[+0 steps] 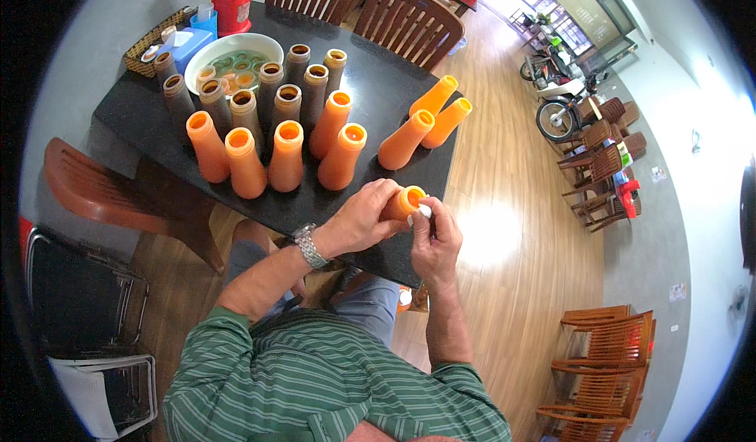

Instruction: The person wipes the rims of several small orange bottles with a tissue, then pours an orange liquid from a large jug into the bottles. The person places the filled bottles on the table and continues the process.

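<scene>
My left hand (361, 214) is wrapped around an open orange sauce bottle (399, 203) above the table's near right corner. At the bottle's mouth, my right hand (436, 238) pinches a small white item (424, 210), perhaps tissue; its far part is hidden by my fingers. Beyond my hands stand three uncapped orange bottles (404, 141). To the left is a group of open orange bottles (287, 161), filled near the neck. Behind those, several open dark-sauce bottles (287, 102) surround the front of a white bowl (273, 43) holding liquid and bottle caps (243, 78).
The black tabletop (378, 64) also bears a blue tissue box (190, 49), a wicker basket (137, 58) and a red utensil holder (235, 11). Wooden chairs (407, 23) stand at the far side, and a brown chair (112, 197) at the left. A motorbike (558, 102) is parked farther off.
</scene>
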`<act>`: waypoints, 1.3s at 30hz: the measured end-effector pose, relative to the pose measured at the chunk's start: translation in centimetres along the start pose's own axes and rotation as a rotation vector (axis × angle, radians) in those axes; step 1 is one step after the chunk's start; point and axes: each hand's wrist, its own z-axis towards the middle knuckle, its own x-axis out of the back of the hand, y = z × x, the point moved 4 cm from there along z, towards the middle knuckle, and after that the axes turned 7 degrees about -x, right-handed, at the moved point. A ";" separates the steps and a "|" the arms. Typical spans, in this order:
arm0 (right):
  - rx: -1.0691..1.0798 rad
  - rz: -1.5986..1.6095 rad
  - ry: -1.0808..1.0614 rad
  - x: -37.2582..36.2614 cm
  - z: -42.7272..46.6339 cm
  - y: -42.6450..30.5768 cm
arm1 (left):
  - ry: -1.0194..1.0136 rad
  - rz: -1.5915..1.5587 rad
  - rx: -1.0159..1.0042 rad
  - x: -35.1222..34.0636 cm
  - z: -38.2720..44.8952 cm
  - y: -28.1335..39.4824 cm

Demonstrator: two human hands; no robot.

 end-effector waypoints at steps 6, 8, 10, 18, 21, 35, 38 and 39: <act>0.050 -0.064 0.164 -1.4 -0.4 -1.1 | 0.289 0.329 -0.022 -1.4 -0.7 1.3; -0.015 -0.115 0.177 -2.0 -0.7 -1.7 | 0.347 0.393 -0.030 -1.9 -0.9 1.4; -0.071 -0.139 0.182 -2.4 -0.9 -2.4 | 0.397 0.444 -0.039 -2.3 -1.2 1.4; -0.232 0.559 0.220 -0.3 -0.4 -3.6 | 0.419 0.391 -0.024 -1.9 -1.6 1.7; -0.427 1.152 0.077 1.9 -0.2 -1.7 | 0.388 0.372 -0.013 -1.2 -2.0 2.3; -0.585 1.511 -0.070 0.9 -2.5 5.0 | 0.493 0.667 0.109 5.8 -6.4 2.2; -0.585 1.493 -0.067 1.1 -2.7 5.3 | 0.529 0.709 0.095 6.0 -6.3 1.6; -0.582 1.492 -0.065 1.2 -2.8 5.4 | 0.537 0.720 0.097 6.0 -6.3 1.4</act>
